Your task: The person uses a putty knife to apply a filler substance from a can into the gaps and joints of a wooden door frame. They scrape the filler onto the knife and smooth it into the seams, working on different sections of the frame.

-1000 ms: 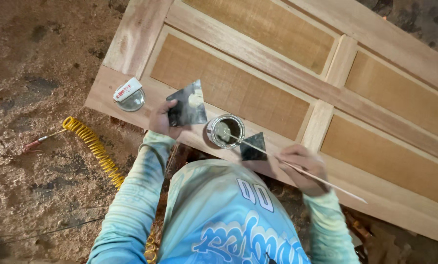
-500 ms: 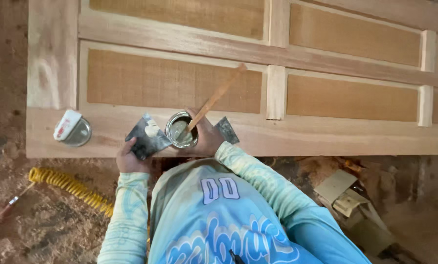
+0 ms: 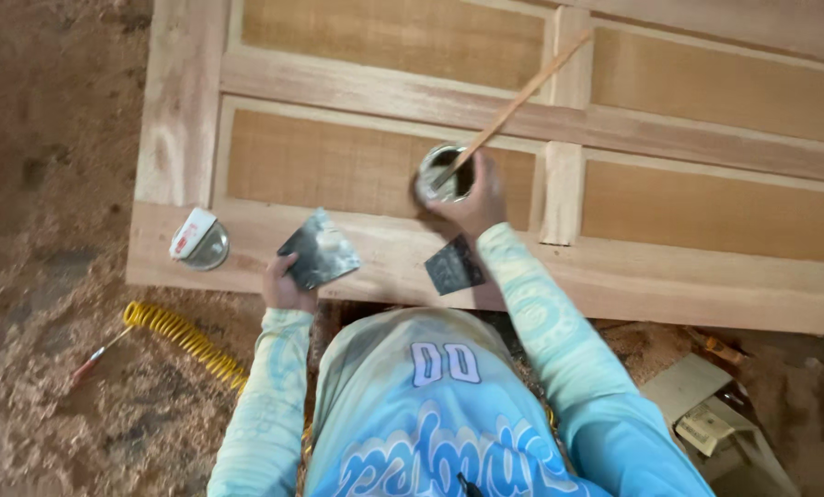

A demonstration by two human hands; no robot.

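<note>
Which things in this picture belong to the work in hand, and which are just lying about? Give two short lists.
In use:
left hand holding a flat scraper
right hand at the open tin with a wooden stick in it
panelled wooden door

Lying about:
second scraper on the door
tin lid
yellow coiled hose
cardboard box
sawdust

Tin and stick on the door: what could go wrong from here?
1. The right hand grips the open tin with a long stick leaning out of it; the stick could lever the tin over and spill onto the door.
2. The left hand holds a scraper at the door's edge; it might slip off.
3. A second scraper lies under the right forearm and could be knocked away.
</note>
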